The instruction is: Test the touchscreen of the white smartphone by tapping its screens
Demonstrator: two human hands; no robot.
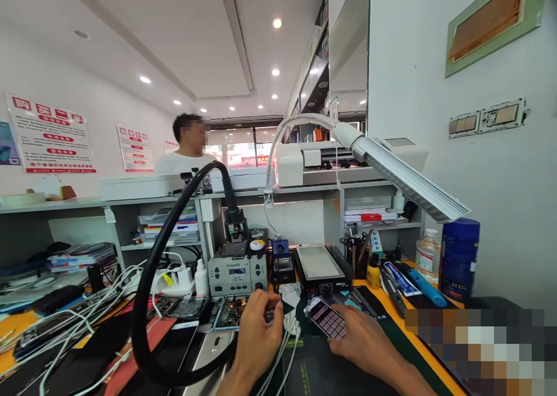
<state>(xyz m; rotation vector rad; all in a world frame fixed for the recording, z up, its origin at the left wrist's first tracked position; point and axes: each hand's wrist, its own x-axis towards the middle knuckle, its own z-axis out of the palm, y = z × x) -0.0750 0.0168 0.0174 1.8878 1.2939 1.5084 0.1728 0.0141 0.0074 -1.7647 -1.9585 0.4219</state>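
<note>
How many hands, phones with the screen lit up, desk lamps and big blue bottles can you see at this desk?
Hands: 2, the left hand and the right hand
Lit phone: 1, under the right hand's fingers
Desk lamp: 1
Blue bottle: 1
Total: 5

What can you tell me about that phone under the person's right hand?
The phone is a slim slab lying flat, face up, on the dark green mat near the bench's front edge. Its screen is lit, showing a pinkish grid of squares like a keypad. Its far end is blurred. The right hand rests on its near end, fingers touching the screen.
</note>
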